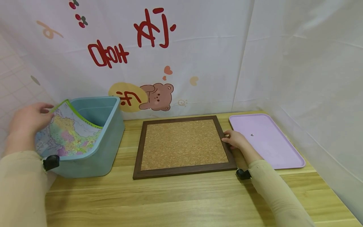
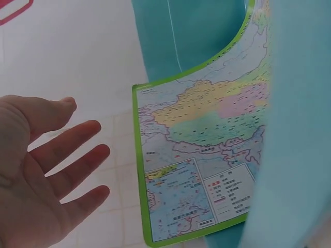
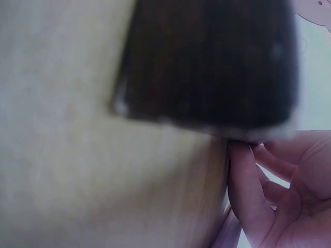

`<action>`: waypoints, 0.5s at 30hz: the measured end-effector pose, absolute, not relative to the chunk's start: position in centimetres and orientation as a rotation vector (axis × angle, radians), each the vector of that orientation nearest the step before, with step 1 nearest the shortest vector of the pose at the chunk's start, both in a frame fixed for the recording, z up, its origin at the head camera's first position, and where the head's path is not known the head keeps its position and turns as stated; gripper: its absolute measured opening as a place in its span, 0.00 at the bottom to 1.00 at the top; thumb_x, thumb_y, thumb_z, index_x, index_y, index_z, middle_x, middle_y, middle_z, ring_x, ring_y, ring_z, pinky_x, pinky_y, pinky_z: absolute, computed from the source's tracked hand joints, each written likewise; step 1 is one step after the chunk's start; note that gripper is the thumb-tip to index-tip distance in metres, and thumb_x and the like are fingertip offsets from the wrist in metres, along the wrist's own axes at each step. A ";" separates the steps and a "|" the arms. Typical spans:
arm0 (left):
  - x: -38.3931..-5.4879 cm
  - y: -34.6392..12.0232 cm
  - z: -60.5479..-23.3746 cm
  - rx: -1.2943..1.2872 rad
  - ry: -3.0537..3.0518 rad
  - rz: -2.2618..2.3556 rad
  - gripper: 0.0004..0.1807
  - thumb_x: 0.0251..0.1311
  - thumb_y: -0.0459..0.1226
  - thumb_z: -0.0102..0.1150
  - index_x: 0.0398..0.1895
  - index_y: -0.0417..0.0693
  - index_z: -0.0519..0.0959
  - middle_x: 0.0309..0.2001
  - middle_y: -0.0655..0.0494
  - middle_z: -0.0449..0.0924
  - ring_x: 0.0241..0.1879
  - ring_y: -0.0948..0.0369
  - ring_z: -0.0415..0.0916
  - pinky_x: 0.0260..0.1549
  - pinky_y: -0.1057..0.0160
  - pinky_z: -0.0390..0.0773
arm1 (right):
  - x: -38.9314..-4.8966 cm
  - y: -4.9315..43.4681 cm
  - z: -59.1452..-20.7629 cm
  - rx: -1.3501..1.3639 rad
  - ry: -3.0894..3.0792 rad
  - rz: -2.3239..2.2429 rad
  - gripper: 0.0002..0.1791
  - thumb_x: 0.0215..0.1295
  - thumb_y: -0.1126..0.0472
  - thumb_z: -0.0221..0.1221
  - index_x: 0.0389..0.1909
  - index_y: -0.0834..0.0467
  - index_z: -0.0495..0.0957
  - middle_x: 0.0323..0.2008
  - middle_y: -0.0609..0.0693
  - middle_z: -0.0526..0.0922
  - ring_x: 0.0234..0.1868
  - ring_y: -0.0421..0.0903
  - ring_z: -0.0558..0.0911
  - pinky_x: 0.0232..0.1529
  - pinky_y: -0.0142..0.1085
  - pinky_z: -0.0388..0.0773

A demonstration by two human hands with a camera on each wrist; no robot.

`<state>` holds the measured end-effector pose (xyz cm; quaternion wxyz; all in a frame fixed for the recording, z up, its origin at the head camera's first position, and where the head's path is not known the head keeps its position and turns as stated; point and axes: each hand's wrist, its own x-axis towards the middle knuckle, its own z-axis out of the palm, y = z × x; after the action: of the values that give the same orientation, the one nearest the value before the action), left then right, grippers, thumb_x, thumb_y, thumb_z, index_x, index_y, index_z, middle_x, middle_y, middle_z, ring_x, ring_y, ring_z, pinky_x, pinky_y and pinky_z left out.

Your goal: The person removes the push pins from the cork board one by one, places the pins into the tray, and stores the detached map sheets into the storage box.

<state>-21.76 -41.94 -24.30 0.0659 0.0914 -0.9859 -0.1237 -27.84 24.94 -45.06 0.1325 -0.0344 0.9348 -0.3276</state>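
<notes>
A colourful printed map (image 1: 66, 132) with a green border stands curved inside a light blue plastic bin (image 1: 113, 138) on the left. My left hand (image 1: 32, 118) hovers at the bin's left side by the map's upper corner; in the left wrist view its fingers (image 2: 85, 160) are spread and apart from the map. At the centre lies a cork board (image 1: 184, 143) in a dark brown wooden frame. With thumb and fingers, my right hand (image 1: 233, 140) grips the frame's right edge; the right wrist view shows fingertips against the dark frame (image 3: 212, 62).
A lilac tray (image 1: 272, 143) lies on the wood-grain table (image 1: 181, 201) to the right of the cork board, just beyond my right hand. A white printed cloth (image 1: 210, 56) hangs behind the table and along its right side.
</notes>
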 end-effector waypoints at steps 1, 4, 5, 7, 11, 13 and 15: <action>-21.7 -41.9 -24.3 0.265 -2.970 -0.368 0.27 0.73 0.36 0.42 0.70 0.30 0.58 0.61 0.20 0.60 0.54 0.26 0.60 0.47 0.29 0.65 | -27.8 24.9 -45.0 -0.097 2.713 -0.953 0.29 0.73 0.60 0.57 0.67 0.72 0.63 0.57 0.73 0.74 0.51 0.65 0.79 0.33 0.40 0.84; -21.6 -41.8 -24.4 0.224 -2.956 -0.360 0.27 0.74 0.37 0.41 0.71 0.30 0.58 0.60 0.20 0.61 0.53 0.26 0.61 0.45 0.30 0.65 | -27.7 24.9 -44.9 -0.107 2.719 -0.942 0.29 0.73 0.60 0.57 0.67 0.73 0.63 0.57 0.73 0.74 0.51 0.65 0.79 0.32 0.40 0.84; -21.6 -41.7 -24.4 0.208 -2.953 -0.358 0.27 0.75 0.38 0.41 0.71 0.31 0.58 0.60 0.20 0.62 0.53 0.26 0.61 0.45 0.30 0.65 | -27.7 24.9 -44.9 -0.104 2.719 -0.944 0.29 0.73 0.60 0.57 0.66 0.73 0.64 0.57 0.73 0.74 0.51 0.65 0.79 0.32 0.40 0.84; -21.4 -41.6 -24.3 0.170 -2.946 -0.357 0.27 0.75 0.38 0.41 0.71 0.31 0.58 0.59 0.20 0.62 0.53 0.26 0.62 0.45 0.30 0.65 | -27.7 24.9 -44.8 -0.106 2.722 -0.940 0.29 0.73 0.60 0.57 0.66 0.73 0.64 0.56 0.73 0.74 0.50 0.65 0.79 0.32 0.40 0.84; -21.0 -41.1 -24.2 0.127 -2.939 -0.362 0.28 0.76 0.40 0.41 0.71 0.31 0.57 0.59 0.19 0.62 0.53 0.26 0.62 0.45 0.29 0.65 | -27.6 24.8 -44.7 -0.103 2.722 -0.937 0.29 0.73 0.60 0.57 0.66 0.73 0.64 0.56 0.73 0.74 0.50 0.65 0.79 0.32 0.41 0.84; -20.9 -40.8 -24.2 0.116 -2.937 -0.360 0.29 0.76 0.41 0.40 0.72 0.32 0.57 0.60 0.20 0.62 0.54 0.26 0.61 0.45 0.29 0.65 | -27.6 24.7 -44.7 -0.104 2.723 -0.931 0.29 0.73 0.60 0.57 0.66 0.73 0.64 0.56 0.73 0.74 0.50 0.65 0.79 0.32 0.41 0.84; -20.7 -40.6 -24.1 0.114 -2.934 -0.358 0.30 0.77 0.44 0.39 0.73 0.33 0.56 0.60 0.20 0.62 0.54 0.27 0.60 0.46 0.29 0.64 | -27.6 24.7 -44.7 -0.104 2.722 -0.928 0.29 0.73 0.60 0.57 0.66 0.73 0.64 0.56 0.73 0.74 0.50 0.65 0.79 0.32 0.41 0.84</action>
<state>-20.72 -40.57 -24.14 0.0918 0.0383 -0.9877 -0.1205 -27.60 24.68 -44.75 0.1317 -0.0359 0.9377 -0.3197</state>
